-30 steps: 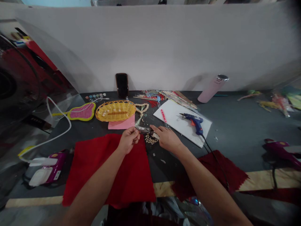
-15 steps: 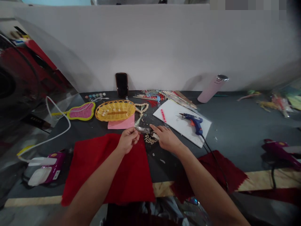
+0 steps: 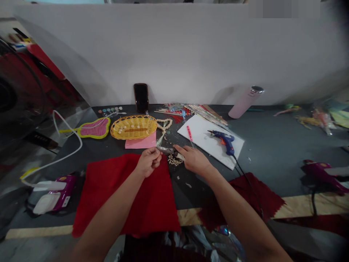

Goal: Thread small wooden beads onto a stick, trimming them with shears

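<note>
My right hand [image 3: 196, 160] is wrapped round the pale handle of a pair of pruning shears [image 3: 165, 149], whose metal jaws point left. At the tip of the jaws my left hand [image 3: 149, 162] is closed in a pinch; whatever lies between its fingers is too small to make out. Just under the shears is a pile of small pale pieces [image 3: 174, 160]. A string of pale beads with a tassel [image 3: 165, 125] lies beyond the hands. Red cloth [image 3: 128, 196] spreads beneath my left wrist and forearm.
A yellow wicker basket [image 3: 116, 134] rests partly over pink paper [image 3: 140, 143]. On the right, a blue glue gun [image 3: 227, 140] lies on a white board [image 3: 199, 127], its cord running forward. A phone [image 3: 141, 98], thin sticks [image 3: 205, 113] and a pink bottle [image 3: 245, 103] are along the wall.
Both hands and the shears stay almost in place. The whole view has shifted very slightly.
</note>
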Demonstrator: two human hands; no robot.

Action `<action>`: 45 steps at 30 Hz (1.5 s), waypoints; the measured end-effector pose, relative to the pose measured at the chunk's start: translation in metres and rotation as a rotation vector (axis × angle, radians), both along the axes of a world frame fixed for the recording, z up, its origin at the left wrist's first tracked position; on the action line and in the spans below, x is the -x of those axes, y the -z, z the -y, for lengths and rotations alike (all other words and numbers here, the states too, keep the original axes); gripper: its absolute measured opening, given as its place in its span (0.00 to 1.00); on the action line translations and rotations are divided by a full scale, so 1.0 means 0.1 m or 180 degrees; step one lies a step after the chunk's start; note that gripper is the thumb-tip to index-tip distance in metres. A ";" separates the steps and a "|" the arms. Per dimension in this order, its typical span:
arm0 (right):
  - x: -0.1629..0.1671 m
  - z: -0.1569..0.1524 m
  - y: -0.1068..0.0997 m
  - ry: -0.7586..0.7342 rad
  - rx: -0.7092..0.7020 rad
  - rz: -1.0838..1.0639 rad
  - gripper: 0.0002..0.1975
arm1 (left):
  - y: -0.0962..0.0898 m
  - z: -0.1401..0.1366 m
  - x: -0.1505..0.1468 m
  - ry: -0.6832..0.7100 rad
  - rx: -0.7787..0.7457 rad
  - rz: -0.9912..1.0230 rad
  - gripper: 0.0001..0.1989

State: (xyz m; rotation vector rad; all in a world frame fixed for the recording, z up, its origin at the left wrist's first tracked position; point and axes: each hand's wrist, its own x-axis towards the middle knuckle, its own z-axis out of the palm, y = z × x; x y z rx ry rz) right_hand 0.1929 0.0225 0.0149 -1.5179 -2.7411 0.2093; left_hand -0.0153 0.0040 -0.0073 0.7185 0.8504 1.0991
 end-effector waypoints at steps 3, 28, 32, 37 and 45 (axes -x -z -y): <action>0.00 0.00 0.00 0.0082 -0.0013 0.0143 0.33 | 0.02 -0.01 -0.03 -0.0131 -0.0130 -0.0107 0.12; -0.06 -0.01 0.03 -0.0078 -0.0175 -0.0078 0.36 | -0.01 0.02 -0.03 -0.0087 -0.0151 -0.0118 0.11; -0.03 -0.01 0.02 0.0007 -0.0168 -0.0064 0.33 | -0.01 0.01 -0.04 -0.0139 -0.0216 -0.0173 0.11; 0.00 0.02 -0.02 0.0080 -0.0010 0.0075 0.32 | 0.01 0.01 -0.03 -0.0164 -0.0201 -0.0184 0.12; -0.08 -0.01 -0.02 -0.0161 0.0285 -0.0032 0.33 | 0.01 0.04 -0.05 -0.0148 -0.0260 -0.0224 0.12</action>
